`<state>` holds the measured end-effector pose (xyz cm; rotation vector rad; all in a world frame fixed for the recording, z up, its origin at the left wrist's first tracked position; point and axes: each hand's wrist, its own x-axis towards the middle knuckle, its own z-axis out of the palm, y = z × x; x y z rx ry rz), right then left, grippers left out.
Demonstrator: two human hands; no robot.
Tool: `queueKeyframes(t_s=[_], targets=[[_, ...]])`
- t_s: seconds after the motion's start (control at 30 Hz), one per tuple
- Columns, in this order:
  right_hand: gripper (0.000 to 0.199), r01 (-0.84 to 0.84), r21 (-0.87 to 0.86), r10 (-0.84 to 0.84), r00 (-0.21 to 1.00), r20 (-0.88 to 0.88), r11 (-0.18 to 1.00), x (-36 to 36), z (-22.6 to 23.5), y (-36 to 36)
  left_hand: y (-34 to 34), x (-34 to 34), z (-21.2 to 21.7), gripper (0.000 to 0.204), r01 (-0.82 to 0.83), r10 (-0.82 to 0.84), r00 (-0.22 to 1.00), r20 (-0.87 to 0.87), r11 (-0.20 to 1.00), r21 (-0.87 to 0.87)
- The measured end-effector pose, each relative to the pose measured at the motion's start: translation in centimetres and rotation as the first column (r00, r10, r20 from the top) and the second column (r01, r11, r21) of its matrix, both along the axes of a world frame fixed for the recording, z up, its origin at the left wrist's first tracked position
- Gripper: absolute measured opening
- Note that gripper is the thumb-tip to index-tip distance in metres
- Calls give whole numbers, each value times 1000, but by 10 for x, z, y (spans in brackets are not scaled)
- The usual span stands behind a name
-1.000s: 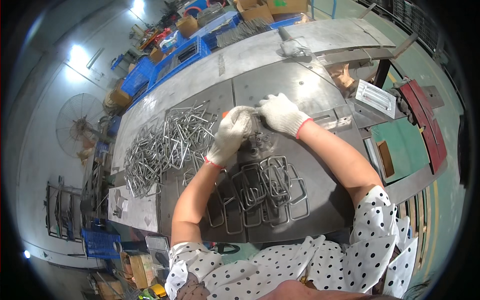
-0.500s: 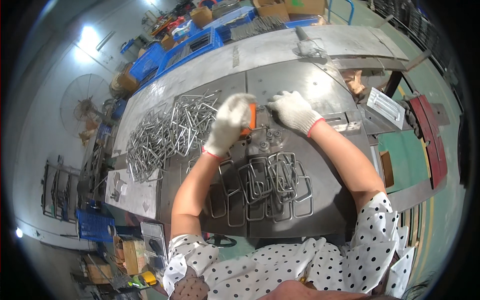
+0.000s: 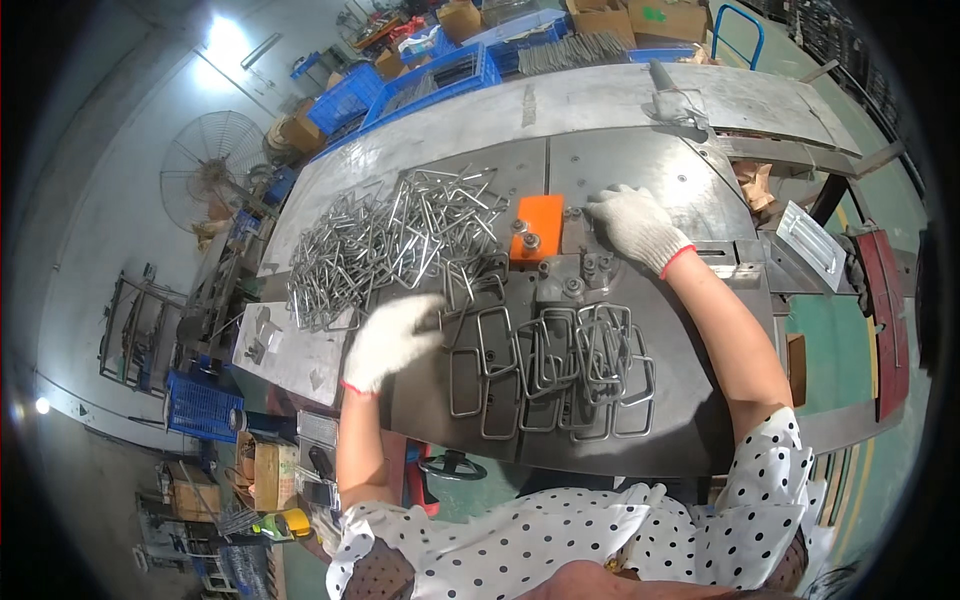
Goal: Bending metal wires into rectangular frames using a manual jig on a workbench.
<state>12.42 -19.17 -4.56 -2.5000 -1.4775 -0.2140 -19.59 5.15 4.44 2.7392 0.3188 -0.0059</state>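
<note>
My left hand (image 3: 393,342), in a white knit glove, is over the table's left part. Its thumb and fingers are apart, pointing at the loose wire pieces, with nothing clearly held. My right hand (image 3: 640,228), gloved too, rests palm down beside the bending fixture (image 3: 575,280), fingers stretched toward it; their undersides are hidden. An orange block (image 3: 539,226) with two small rollers sits on the fixture's left side. Bent metal wire pieces (image 3: 400,235) lie heaped at the left. Several rectangular wire loops (image 3: 600,360) lie overlapping in front of the fixture.
The dark metal tabletop (image 3: 690,420) has a seam down its middle. Blue crates (image 3: 430,90) stand along the far edge. A grey cylindrical tool (image 3: 675,100) lies at the far right. A metal tray (image 3: 811,243) and a red panel (image 3: 880,315) are on the right.
My left hand has come back from over the orange block toward the lower left, uncovering the block and its rollers. The right hand stays beside the fixture. The whole view has shifted.
</note>
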Motion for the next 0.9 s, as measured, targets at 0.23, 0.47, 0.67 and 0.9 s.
queueKeyframes(t_s=[0.23,0.47,0.67,0.9], targets=[[31,19,-31,-19,1000,-10,999,2,0,-2,14,-33,-45,41,-37,1,979,203,984,177],[32,17,-11,-17,1000,0,1000,-1,-1,-2,32,-22,-29,31,-30,-6,983,185,981,192],[32,25,22,-25,1000,13,999,4,-7,-3,53,-2,4,33,-217,228,933,278,974,-72],[38,-21,117,31,996,-85,993,15,-14,-7,61,23,-2,43,-180,279,881,381,945,-274]])
